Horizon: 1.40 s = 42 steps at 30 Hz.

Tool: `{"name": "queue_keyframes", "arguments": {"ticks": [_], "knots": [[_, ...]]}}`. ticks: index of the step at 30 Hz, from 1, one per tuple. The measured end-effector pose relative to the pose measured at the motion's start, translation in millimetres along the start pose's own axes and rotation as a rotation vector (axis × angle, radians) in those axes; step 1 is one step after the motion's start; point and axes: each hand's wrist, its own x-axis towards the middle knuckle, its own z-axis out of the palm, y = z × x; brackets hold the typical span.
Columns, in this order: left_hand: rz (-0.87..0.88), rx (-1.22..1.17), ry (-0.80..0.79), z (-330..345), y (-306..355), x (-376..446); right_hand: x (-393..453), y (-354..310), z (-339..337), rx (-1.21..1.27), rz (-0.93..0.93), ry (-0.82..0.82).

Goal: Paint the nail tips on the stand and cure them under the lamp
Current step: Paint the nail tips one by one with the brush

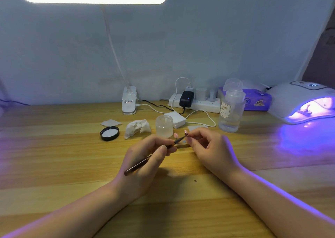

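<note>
Above the tabletop [54, 165], mid-frame, the left hand [145, 158] grips a brush [139, 163] whose bristles meet a nail tip [186, 133] pinched on its stand by the right hand [208, 147]. Both hands hang unsupported, so a tremor could smear polish onto the fingers [190, 140]. The open jar [164, 126] stands just behind the hands; a careless reach might knock it over. The lamp [299, 102] glows far right, with something already inside, and crowding it could smudge wet tips.
</note>
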Motion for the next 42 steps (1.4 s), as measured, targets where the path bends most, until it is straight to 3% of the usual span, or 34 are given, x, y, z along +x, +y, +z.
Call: {"name": "queue_keyframes", "arguments": {"ticks": [14,24,33,42], "knots": [[-0.022,0.048,0.091,-2,-2,2,0,-2,-2,0.097,-0.031,-0.044],[-0.002,0.063,0.12,-6,-3,2,6,3,-9,-0.118,0.103,-0.029],[0.007,0.03,0.136,-6,0,3,5,5,-10,-0.134,0.073,-0.006],[-0.063,0.105,0.344,-31,24,34,1,1,-1,-0.144,0.014,-0.01]]}}
